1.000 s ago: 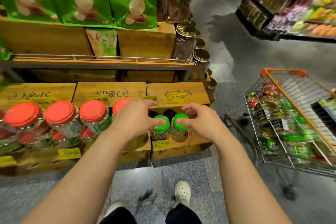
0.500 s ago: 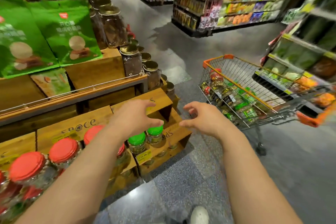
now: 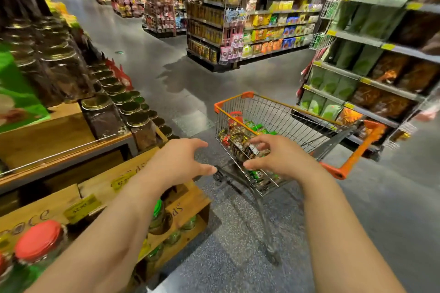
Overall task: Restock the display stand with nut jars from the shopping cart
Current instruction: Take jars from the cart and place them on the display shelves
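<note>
Jars [image 3: 240,140] in the cart [image 3: 342,164] are next: both hands, left [image 3: 181,162] and right [image 3: 278,157], have left the stand [image 3: 100,188] empty and spread, reaching toward the cart for another pair.

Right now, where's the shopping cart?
Head view, right of centre: the shopping cart stands in the aisle beyond the right hand, right of the wooden display stand.
</note>
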Demonstrator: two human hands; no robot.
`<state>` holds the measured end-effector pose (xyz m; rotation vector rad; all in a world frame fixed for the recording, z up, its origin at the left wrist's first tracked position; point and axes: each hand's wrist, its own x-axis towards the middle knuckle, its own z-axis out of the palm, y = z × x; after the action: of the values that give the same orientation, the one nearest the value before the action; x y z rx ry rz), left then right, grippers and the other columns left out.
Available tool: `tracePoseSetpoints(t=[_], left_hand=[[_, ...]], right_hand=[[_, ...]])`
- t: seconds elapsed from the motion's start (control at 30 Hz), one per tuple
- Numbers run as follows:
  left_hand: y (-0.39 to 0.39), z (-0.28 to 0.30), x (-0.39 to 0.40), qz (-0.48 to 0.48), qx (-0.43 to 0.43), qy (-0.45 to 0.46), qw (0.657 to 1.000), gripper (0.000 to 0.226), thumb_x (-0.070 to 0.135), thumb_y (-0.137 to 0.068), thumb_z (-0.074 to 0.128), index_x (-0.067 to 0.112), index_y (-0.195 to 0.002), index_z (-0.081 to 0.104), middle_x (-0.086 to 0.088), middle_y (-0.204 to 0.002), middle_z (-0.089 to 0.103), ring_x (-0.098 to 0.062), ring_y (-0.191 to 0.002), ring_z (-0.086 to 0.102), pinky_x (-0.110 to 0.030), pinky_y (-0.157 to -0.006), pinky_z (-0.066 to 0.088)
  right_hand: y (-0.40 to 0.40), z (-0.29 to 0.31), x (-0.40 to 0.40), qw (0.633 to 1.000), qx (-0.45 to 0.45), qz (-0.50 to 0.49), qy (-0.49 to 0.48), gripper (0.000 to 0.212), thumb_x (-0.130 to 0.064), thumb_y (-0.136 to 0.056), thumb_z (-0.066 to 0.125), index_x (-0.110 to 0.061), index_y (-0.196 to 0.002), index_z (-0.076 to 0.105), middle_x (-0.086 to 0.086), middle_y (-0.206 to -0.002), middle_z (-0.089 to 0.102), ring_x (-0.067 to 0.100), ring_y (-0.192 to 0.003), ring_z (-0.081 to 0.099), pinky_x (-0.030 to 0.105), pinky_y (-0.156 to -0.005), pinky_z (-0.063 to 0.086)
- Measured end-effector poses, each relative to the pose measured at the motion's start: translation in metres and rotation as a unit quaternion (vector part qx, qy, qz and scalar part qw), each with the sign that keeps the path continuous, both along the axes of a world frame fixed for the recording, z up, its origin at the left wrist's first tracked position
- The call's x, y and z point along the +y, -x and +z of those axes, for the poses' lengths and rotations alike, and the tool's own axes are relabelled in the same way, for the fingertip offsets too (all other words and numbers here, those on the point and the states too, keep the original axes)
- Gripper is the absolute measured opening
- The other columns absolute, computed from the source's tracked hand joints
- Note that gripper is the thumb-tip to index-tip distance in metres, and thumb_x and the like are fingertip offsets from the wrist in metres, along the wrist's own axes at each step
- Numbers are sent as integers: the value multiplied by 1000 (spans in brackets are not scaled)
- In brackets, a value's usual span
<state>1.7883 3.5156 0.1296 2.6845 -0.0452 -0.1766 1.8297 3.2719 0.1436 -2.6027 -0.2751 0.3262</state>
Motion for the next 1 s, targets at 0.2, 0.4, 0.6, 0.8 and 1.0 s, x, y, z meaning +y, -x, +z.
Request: tracePoseSetpoints(t=[0.2, 0.4, 0.6, 0.8, 1.0], left_hand=[[-56, 1, -67, 1, -28, 23, 999, 79, 63, -79, 76, 35, -148, 48, 1, -140, 61, -19, -123, 58, -34, -99, 48], [-101, -2, -111, -5, -32, 51, 998, 75, 63, -79, 76, 36, -145, 52, 4, -145, 57, -19, -130, 55, -35, -103, 47], [-140, 3, -130, -16, -63, 24, 998, 68, 59, -82, 75, 35, -142, 55, 1, -142, 60, -22, -128, 56, -39, -101, 51], [-196, -5, -132, -47, -71, -27, 996, 69, 65, -82, 71, 38, -143, 53, 5, -142, 58, -21, -128, 56, -40, -100, 51], [-277, -7, -129, -103, -84, -88, 987, 73, 69, -82, 67, 36, -145, 49, 6, -142, 54, -20, -126, 56, -42, -95, 54]], right_hand=[[-34, 5, -70, 1000, -2, -23, -10, 71, -53, -73, 86, -37, -136, 58, -4, -132, 63, 15, -117, 61, 32, -101, 47], [-52, -2, -118, 998, 17, -51, -24, 72, -51, -75, 85, -31, -138, 58, -3, -137, 59, 11, -118, 55, 29, -100, 45], [-90, -4, -133, 997, 24, -70, 9, 79, -55, -77, 82, -31, -145, 51, 0, -147, 55, 19, -130, 54, 31, -104, 43], [-140, -10, -130, 995, 48, -69, 53, 82, -59, -76, 81, -34, -146, 48, 1, -150, 52, 24, -123, 61, 33, -103, 45], [-208, -10, -125, 985, 91, -59, 136, 89, -60, -76, 80, -37, -152, 40, 1, -149, 53, 24, -130, 55, 34, -104, 45]])
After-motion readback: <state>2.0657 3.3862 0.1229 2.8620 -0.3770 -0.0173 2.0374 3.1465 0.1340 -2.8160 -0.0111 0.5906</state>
